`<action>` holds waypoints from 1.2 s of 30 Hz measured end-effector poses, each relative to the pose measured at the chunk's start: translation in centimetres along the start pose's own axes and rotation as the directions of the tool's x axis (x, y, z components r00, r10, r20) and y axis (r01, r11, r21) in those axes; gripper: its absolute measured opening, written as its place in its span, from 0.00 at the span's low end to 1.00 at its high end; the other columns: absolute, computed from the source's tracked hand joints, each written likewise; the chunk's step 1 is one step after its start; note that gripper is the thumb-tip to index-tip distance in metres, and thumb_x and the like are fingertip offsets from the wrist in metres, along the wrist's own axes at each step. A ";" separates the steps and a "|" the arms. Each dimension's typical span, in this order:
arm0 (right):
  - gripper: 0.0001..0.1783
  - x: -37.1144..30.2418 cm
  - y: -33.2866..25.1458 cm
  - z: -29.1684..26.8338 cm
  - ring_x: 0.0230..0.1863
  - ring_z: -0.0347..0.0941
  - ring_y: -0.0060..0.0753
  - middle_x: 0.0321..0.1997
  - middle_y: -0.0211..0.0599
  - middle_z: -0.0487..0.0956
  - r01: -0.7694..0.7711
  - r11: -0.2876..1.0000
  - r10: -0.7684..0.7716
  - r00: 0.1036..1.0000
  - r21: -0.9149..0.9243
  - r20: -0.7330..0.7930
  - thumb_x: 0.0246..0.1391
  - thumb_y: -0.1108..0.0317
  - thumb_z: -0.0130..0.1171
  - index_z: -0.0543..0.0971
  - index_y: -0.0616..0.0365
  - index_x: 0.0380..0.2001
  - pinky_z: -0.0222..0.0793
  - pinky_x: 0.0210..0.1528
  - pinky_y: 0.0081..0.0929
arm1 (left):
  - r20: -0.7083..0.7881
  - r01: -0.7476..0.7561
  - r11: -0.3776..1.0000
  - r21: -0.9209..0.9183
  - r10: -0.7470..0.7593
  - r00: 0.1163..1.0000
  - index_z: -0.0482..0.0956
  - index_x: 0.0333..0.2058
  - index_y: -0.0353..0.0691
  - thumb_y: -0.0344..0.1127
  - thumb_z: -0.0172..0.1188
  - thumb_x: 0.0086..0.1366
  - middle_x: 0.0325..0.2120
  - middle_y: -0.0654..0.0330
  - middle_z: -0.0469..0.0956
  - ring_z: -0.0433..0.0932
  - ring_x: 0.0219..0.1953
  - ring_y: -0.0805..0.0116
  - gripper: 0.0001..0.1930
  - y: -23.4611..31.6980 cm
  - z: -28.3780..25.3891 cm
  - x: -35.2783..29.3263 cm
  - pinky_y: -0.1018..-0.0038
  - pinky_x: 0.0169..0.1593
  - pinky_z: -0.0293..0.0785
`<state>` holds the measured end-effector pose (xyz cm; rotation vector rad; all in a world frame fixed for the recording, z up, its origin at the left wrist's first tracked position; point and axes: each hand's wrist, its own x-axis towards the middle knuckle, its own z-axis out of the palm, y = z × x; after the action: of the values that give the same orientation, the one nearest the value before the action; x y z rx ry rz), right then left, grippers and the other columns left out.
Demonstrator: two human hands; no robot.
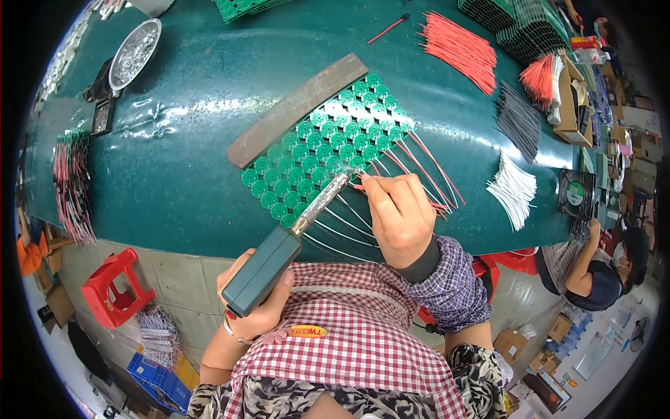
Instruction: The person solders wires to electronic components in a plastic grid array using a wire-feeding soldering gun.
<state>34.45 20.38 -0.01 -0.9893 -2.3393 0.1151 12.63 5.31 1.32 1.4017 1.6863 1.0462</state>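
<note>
Left hand [259, 322] grips the soldering iron [265, 269], right hand [401, 220] pinches a wire [358, 186] toward the table's [167, 209] near edge: likely soldering, next needing steadiness

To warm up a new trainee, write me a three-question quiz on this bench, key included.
1. What does the left grip hold?
2. True or false: the brown bar lies along the upper-left edge of the green board panel, as pictured.
3. Fill in: on the table's right side, the pile between the red wires and the white wires is the ____.

Key:
1. A soldering iron with a dark green handle.
2. True.
3. Black wires.
</note>
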 end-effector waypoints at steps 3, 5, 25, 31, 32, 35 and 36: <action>0.18 0.0 -0.1 0.0 0.35 0.75 0.33 0.36 0.34 0.80 -0.002 1.000 0.002 1.000 -0.001 0.002 0.41 0.77 0.66 0.82 0.65 0.40 0.74 0.32 0.25 | -0.030 0.018 1.000 -0.019 -0.018 0.999 0.85 0.37 0.30 0.23 0.69 0.51 0.30 0.50 0.82 0.82 0.26 0.57 0.12 0.1 0.1 0.0 0.70 0.30 0.78; 0.17 0.1 -0.1 0.0 0.36 0.75 0.32 0.36 0.34 0.80 -0.004 1.000 0.004 1.000 -0.008 0.003 0.41 0.77 0.65 0.82 0.65 0.40 0.74 0.32 0.25 | -0.055 0.008 1.000 -0.027 -0.009 0.998 0.85 0.37 0.30 0.24 0.69 0.51 0.31 0.49 0.82 0.82 0.26 0.56 0.12 0.2 0.2 0.0 0.69 0.31 0.79; 0.20 -0.2 -1.9 0.2 0.30 0.74 0.36 0.31 0.38 0.79 -0.037 0.994 0.040 0.999 0.106 -0.024 0.39 0.87 0.70 0.83 0.66 0.40 0.71 0.30 0.28 | -0.095 0.005 0.999 -0.041 -0.009 0.995 0.84 0.39 0.28 0.24 0.69 0.52 0.33 0.47 0.84 0.84 0.30 0.56 0.14 -0.6 -0.3 -1.5 0.70 0.36 0.80; 0.17 -0.3 -1.6 0.7 0.32 0.73 0.32 0.33 0.34 0.79 -0.001 0.999 0.002 1.000 0.037 -0.026 0.41 0.79 0.68 0.83 0.65 0.40 0.72 0.29 0.27 | -0.033 0.045 0.999 -0.005 -0.045 0.998 0.85 0.36 0.29 0.23 0.69 0.49 0.33 0.48 0.83 0.84 0.30 0.55 0.13 -0.8 -0.5 -1.9 0.69 0.35 0.80; 0.17 -0.2 -1.6 0.7 0.32 0.73 0.32 0.33 0.34 0.79 0.001 1.000 0.000 1.000 0.029 -0.025 0.41 0.79 0.68 0.83 0.65 0.40 0.72 0.29 0.27 | -0.033 0.045 0.999 -0.007 -0.045 0.998 0.85 0.36 0.29 0.23 0.69 0.49 0.33 0.48 0.83 0.84 0.30 0.55 0.13 -0.9 -0.4 -1.8 0.69 0.35 0.80; 0.19 0.0 -2.0 0.7 0.30 0.73 0.36 0.31 0.37 0.78 -0.030 0.997 0.032 0.999 0.065 -0.027 0.38 0.86 0.70 0.84 0.66 0.39 0.70 0.29 0.29 | -0.026 -0.011 0.999 0.039 0.012 1.000 0.85 0.35 0.30 0.23 0.70 0.48 0.31 0.49 0.82 0.83 0.29 0.55 0.12 -1.1 -0.4 -1.9 0.69 0.34 0.80; 0.19 0.0 -2.0 0.7 0.30 0.73 0.36 0.31 0.37 0.78 -0.030 0.997 0.032 0.999 0.065 -0.026 0.38 0.86 0.70 0.84 0.66 0.39 0.70 0.29 0.29 | -0.029 -0.004 0.999 0.035 0.005 1.000 0.85 0.34 0.30 0.23 0.70 0.48 0.30 0.50 0.82 0.83 0.28 0.55 0.12 -1.2 -0.3 -2.0 0.69 0.33 0.79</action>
<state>32.84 19.01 0.01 -0.9894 -2.2813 0.1873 12.20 3.19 0.43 1.4197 1.7308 1.0482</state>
